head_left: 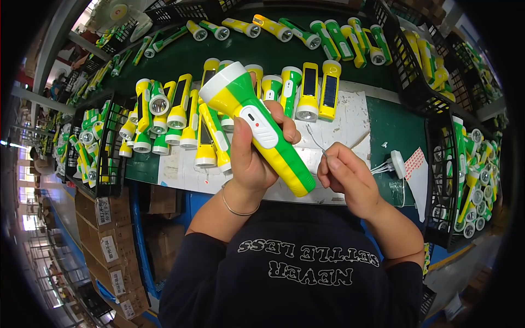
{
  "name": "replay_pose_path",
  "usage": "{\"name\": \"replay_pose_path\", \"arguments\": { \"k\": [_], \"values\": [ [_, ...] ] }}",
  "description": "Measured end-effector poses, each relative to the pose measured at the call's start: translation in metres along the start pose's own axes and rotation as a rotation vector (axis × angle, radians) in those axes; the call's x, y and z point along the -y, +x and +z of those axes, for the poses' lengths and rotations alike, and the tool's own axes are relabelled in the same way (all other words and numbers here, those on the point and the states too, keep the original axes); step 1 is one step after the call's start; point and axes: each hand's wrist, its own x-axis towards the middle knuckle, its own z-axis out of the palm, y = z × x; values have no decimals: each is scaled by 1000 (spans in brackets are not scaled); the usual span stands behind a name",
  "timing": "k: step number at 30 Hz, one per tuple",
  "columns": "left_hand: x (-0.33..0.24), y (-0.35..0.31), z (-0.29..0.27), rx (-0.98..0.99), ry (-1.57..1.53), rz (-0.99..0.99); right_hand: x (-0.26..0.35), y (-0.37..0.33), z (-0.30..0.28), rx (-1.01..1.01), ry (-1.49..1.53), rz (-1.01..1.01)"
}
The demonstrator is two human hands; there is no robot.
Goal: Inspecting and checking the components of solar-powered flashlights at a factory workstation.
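Observation:
My left hand (pixel 250 164) is wrapped round a green and yellow flashlight (pixel 290 167) with a white head, held tilted above the table. Its white side panel, with a dark slot and a small red dot, faces up between my thumb and fingers. In my right hand (pixel 353 180), thumb and fingers pinch a thin grey cable (pixel 315 139) whose small end points up and left, apart from the flashlight. Beyond my left hand stand and lie several flashlights (pixel 188 117), some showing dark solar panels. Two of these, a yellow flashlight (pixel 330 90) and its neighbour, stand upright beyond the cable.
White board (pixel 350 117) covers part of the green table (pixel 383 109). A white multi-cable charger block (pixel 397 163) sits at the right. Black crates of flashlights flank the table, a left crate (pixel 112 164) and a right crate (pixel 445 210). More flashlights (pixel 273 28) line the far side. Cardboard boxes (pixel 109 246) stand lower left.

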Motion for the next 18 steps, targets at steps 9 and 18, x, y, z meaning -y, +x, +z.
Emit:
{"name": "replay_pose_path", "arguments": {
  "k": [9, 18],
  "values": [
    [-1, -1, -3, 40, -39, -40, -7, -1, 2, -47, -238, -215],
    [11, -5, 4, 0, 90, 62, 1, 9, 14, -326, -1005, -641]
  ]
}}
